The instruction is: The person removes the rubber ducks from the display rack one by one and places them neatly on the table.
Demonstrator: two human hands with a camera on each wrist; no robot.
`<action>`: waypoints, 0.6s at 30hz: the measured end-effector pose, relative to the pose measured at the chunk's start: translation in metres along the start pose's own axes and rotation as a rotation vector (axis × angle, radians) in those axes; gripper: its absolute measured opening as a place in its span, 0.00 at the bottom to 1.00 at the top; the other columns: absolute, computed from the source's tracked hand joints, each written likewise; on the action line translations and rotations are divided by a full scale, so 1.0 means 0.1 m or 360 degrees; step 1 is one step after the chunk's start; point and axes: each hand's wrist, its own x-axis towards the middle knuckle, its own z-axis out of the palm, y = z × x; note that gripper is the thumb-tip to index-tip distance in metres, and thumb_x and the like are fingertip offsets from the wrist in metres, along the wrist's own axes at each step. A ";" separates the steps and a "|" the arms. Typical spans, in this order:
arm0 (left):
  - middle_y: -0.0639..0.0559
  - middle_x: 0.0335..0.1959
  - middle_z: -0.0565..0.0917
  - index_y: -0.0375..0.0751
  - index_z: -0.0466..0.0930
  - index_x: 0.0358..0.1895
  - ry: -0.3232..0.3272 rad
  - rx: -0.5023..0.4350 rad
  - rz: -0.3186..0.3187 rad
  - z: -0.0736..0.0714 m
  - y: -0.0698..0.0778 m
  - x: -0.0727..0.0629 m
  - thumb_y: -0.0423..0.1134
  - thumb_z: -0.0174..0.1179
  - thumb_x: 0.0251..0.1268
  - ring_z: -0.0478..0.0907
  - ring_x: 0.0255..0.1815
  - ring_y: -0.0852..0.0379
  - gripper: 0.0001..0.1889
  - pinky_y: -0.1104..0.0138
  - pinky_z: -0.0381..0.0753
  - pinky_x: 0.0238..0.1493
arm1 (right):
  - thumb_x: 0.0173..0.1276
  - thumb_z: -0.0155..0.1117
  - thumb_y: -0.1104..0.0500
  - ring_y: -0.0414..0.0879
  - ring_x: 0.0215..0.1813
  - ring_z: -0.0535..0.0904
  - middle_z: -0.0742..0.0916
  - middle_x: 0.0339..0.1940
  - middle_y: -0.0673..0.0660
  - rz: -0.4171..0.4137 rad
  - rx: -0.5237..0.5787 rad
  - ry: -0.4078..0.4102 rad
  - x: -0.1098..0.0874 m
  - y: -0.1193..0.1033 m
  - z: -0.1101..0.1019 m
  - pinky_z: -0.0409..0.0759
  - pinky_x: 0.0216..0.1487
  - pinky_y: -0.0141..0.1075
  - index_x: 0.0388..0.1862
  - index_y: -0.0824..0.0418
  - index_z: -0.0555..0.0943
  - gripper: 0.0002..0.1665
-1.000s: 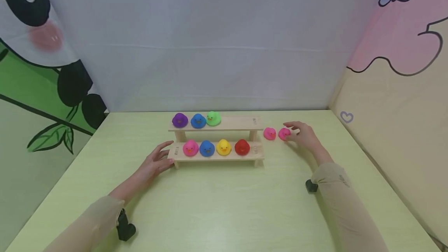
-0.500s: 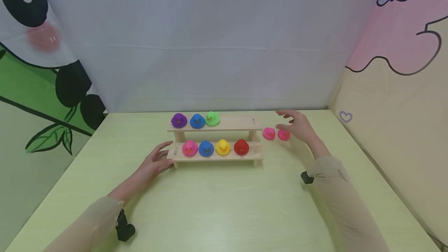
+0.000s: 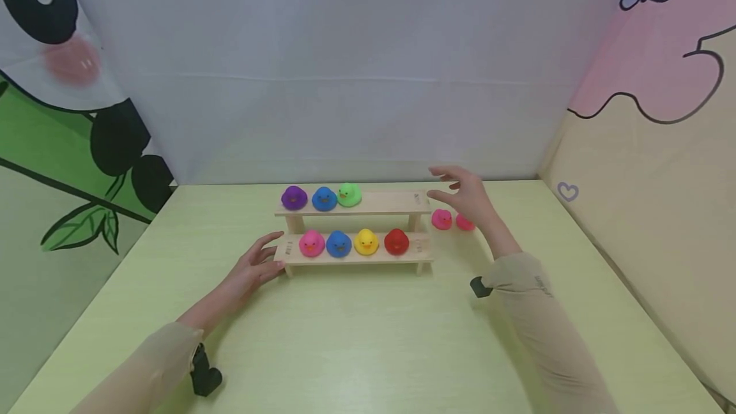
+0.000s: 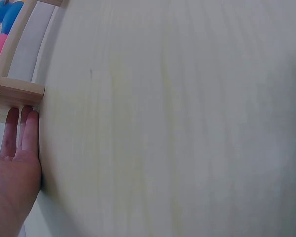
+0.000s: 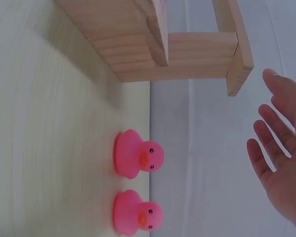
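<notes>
A two-tier wooden stand point(image 3: 356, 259) holds rubber ducks in two rows. My left hand point(image 3: 251, 271) holds its lower left end, thumb at the front corner. In the left wrist view, straight fingers point(image 4: 30, 131) reach past the stand's end leg point(image 4: 22, 92). Over the right end of the upper shelf point(image 3: 391, 200), my right hand point(image 3: 464, 195) hovers with thumb and fingers apart and nothing between them. Two pink rubber ducks, one nearer the stand point(image 5: 133, 154) and one farther off point(image 5: 131, 213), sit on the table below that hand; in the head view it partly covers the farther duck.
Purple point(image 3: 294, 198), blue point(image 3: 324, 199) and green point(image 3: 349, 195) ducks stand on the upper shelf's left part. Pink point(image 3: 312, 243), blue point(image 3: 338, 244), yellow point(image 3: 366, 242) and red point(image 3: 397, 242) ducks line the lower shelf. A white cloth backdrop point(image 3: 356, 114) rises behind the table point(image 3: 356, 337).
My right hand has let go of the farther pink duck, risen, and moved left toward the upper shelf's right end. The left hand stays at the stand.
</notes>
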 end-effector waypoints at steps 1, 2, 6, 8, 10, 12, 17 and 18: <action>0.52 0.64 0.69 0.50 0.46 0.79 0.0000 0.0002 -0.0001 0.00 0.00 0.00 0.37 0.56 0.72 0.78 0.54 0.70 0.38 0.75 0.80 0.58 | 0.61 0.74 0.56 0.55 0.60 0.79 0.83 0.62 0.58 -0.0002 0.0014 0.0006 0.01 -0.03 0.03 0.80 0.60 0.54 0.65 0.55 0.77 0.32; 0.51 0.64 0.69 0.50 0.46 0.79 -0.0001 0.0005 -0.0002 0.00 0.00 0.00 0.37 0.56 0.72 0.78 0.55 0.70 0.38 0.75 0.80 0.58 | 0.61 0.74 0.56 0.54 0.60 0.79 0.83 0.62 0.58 -0.0002 0.0028 0.0012 0.02 -0.05 0.06 0.80 0.60 0.53 0.65 0.54 0.77 0.32; 0.48 0.66 0.68 0.51 0.47 0.79 0.0003 0.0007 -0.0011 0.01 0.00 -0.01 0.37 0.57 0.72 0.78 0.55 0.71 0.38 0.75 0.80 0.58 | 0.62 0.74 0.54 0.52 0.60 0.78 0.83 0.62 0.57 0.0005 0.0110 0.0026 0.05 -0.15 0.18 0.79 0.61 0.52 0.66 0.51 0.77 0.32; 0.47 0.67 0.67 0.51 0.47 0.79 0.0007 0.0016 -0.0025 0.02 0.00 -0.01 0.38 0.57 0.72 0.78 0.54 0.71 0.38 0.76 0.80 0.58 | 0.62 0.74 0.54 0.52 0.60 0.78 0.83 0.62 0.57 -0.0006 0.0166 0.0037 0.06 -0.21 0.23 0.78 0.62 0.52 0.65 0.52 0.78 0.32; 0.46 0.68 0.66 0.51 0.47 0.79 0.0010 0.0018 -0.0029 0.02 0.01 -0.01 0.38 0.57 0.72 0.78 0.54 0.71 0.39 0.76 0.80 0.57 | 0.61 0.74 0.54 0.52 0.60 0.79 0.83 0.61 0.57 -0.0022 0.0214 0.0043 0.08 -0.27 0.29 0.78 0.62 0.52 0.65 0.52 0.78 0.31; 0.44 0.69 0.65 0.51 0.46 0.79 0.0013 0.0020 -0.0026 0.03 0.01 -0.01 0.38 0.57 0.72 0.78 0.54 0.72 0.38 0.76 0.80 0.58 | 0.62 0.74 0.53 0.51 0.59 0.79 0.84 0.61 0.55 -0.0033 0.0231 0.0042 0.10 -0.34 0.35 0.79 0.62 0.52 0.65 0.51 0.78 0.31; 0.38 0.73 0.61 0.51 0.46 0.80 0.0013 0.0038 -0.0035 0.02 0.02 -0.01 0.39 0.56 0.73 0.77 0.55 0.72 0.38 0.72 0.79 0.62 | 0.62 0.73 0.51 0.48 0.60 0.78 0.83 0.62 0.53 -0.0023 0.0305 0.0039 0.17 -0.48 0.52 0.78 0.63 0.52 0.65 0.50 0.78 0.31; 0.38 0.74 0.60 0.53 0.46 0.80 0.0016 0.0052 -0.0049 0.02 0.02 -0.01 0.40 0.56 0.73 0.77 0.55 0.71 0.38 0.70 0.79 0.64 | 0.62 0.73 0.51 0.48 0.60 0.78 0.83 0.62 0.52 -0.0023 0.0319 0.0045 0.18 -0.51 0.56 0.78 0.64 0.52 0.65 0.49 0.78 0.31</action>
